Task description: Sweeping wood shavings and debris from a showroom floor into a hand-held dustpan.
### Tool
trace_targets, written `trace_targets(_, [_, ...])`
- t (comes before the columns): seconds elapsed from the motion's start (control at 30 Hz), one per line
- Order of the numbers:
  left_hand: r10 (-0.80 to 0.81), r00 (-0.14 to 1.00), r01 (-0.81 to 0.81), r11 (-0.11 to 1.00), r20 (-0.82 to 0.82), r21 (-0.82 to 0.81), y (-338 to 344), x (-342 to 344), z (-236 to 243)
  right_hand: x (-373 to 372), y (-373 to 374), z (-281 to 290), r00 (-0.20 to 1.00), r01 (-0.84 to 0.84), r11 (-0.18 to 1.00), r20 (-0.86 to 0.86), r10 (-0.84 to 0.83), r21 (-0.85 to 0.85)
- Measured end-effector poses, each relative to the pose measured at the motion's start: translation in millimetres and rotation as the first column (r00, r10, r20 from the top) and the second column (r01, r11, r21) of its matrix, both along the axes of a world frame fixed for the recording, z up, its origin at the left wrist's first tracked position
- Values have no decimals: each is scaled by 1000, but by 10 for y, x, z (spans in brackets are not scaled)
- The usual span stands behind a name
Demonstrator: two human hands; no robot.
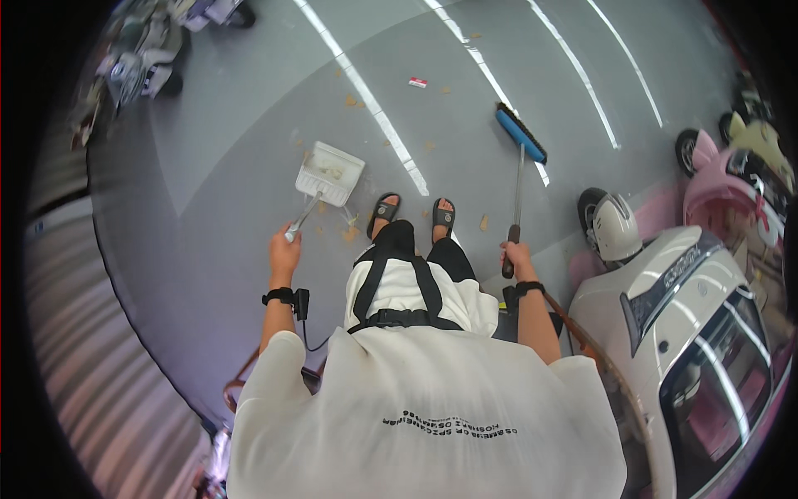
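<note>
Blue-headed broom (522, 135) is at front right, its handle gripped by the right hand (519, 257), while the left hand (283, 247) grips the white dustpan (319, 183); the step seems sweeping, and next probably calls for bringing tan scraps (350, 234) toward the dustpan.

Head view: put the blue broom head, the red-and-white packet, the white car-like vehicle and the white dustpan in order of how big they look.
1. White car-like vehicle, by far
2. White dustpan
3. Blue broom head
4. Red-and-white packet

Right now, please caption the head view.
Left hand holds a white rectangular dustpan; right hand, a long blue-headed broom.
</note>
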State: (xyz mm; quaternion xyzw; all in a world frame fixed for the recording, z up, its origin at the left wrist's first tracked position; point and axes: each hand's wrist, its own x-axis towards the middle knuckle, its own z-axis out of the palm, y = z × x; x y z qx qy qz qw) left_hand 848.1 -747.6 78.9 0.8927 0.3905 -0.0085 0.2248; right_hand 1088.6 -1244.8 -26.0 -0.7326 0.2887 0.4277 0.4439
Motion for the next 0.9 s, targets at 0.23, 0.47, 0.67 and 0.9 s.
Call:
trace_targets(0.23, [525, 844, -519, 851, 107, -84, -405, -1485, 41, 502, -308, -168, 989, -145, 988, -6, 144, -62])
trace_targets(0.47, [555, 832, -552, 829, -11, 83, -895, -2547, 86, 204, -385, 139, 974, -228, 965, -30, 226, -127])
trace_targets(0.67, [677, 736, -676, 735, -14, 61, -1310, -3525, -185, -638, -517, 280, 952, -284, 945, 67, 298, -161])
trace_targets(0.9, [744, 668, -742, 665, -5, -83, -1723, -4614, -816, -1683, -191, 636, 951, -252, 968, -184, 249, 7])
